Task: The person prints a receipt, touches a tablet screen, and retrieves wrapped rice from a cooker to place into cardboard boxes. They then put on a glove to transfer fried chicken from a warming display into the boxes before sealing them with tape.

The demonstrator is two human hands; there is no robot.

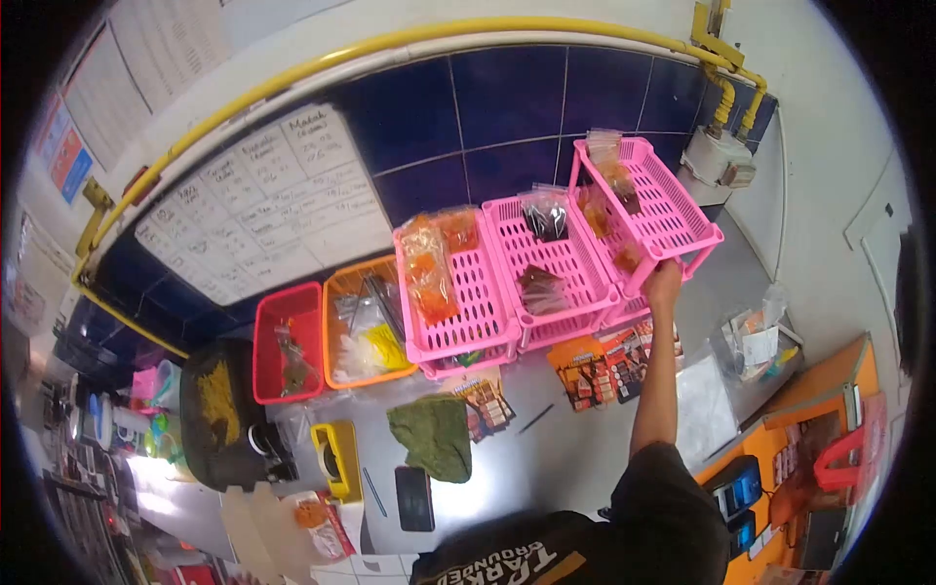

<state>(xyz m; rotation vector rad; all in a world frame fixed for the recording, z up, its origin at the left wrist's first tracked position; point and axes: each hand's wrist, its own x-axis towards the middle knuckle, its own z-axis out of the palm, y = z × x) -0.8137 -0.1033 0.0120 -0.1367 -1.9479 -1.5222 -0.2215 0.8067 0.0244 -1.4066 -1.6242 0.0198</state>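
My right hand (663, 283) is at the front of the stacked pink rack on the right, just below the rim of its upper basket (690, 222). Its fingers are hidden by the rack, so whether they grip anything does not show. Clear bags (616, 175) lie in that upper basket, and an orange-filled bag (627, 257) shows in the tier beneath. Left of it, a pink basket (542, 276) has bags with dark contents (546, 216). Another pink basket (474, 322) carries orange-filled bags (429, 278). My left hand is not in view.
An orange basket (336, 292) and red basket (261, 336) stand farther left. On the counter lie a green cloth (434, 437), phone (414, 498), yellow tape dispenser (337, 462), pen (536, 418) and printed leaflets (585, 374). A gas meter (717, 156) hangs behind.
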